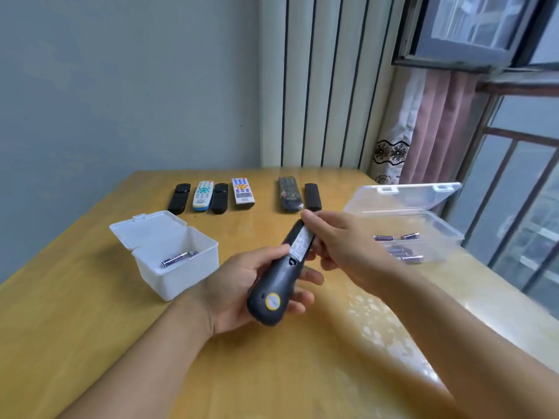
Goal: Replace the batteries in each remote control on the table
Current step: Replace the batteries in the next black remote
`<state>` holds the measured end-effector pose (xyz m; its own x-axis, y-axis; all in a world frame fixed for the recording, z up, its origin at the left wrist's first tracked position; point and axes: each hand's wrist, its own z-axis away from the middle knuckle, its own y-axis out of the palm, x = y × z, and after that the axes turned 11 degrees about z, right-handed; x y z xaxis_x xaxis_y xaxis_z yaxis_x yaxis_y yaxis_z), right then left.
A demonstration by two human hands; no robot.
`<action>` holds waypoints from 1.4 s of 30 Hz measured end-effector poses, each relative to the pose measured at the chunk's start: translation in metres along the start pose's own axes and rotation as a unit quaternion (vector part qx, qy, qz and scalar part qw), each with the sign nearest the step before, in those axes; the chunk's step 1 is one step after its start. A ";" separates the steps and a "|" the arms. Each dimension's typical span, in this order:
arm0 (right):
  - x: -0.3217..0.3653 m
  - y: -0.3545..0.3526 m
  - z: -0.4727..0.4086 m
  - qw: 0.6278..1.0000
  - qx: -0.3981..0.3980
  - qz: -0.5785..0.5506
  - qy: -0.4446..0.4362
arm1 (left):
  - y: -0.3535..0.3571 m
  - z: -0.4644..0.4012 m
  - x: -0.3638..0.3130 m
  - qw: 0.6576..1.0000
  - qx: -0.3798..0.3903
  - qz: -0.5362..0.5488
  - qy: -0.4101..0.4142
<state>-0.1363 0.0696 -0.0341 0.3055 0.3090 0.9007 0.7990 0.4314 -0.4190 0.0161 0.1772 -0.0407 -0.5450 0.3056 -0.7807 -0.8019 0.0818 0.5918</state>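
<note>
Head cam, looks fwd/down, close over table (90, 328).

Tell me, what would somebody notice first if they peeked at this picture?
Probably the dark remote held back-side up in the middle, the left hand gripping it while the right hand holds its far end. Behind it, six more remotes lie in a row, with a white box left and a clear box of batteries right.

Bare table (90, 343) lies open from 6 to 9 o'clock. The white box (178, 261) blocks 10 o'clock and the clear case (423, 231) blocks 2 o'clock; a gap between them leads toward 6 remotes (242, 193) at 12 o'clock.
</note>
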 end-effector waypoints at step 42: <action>-0.007 0.005 0.025 0.992 0.023 0.101 -0.067 | 0.001 -0.022 0.026 0.958 -0.207 -0.160 0.115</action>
<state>-0.1476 0.0905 -0.0454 0.3832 0.5008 0.7761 0.7033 0.3866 -0.5966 -0.0040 0.1647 -0.0648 -0.2566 0.1066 -0.9606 -0.9395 -0.2608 0.2220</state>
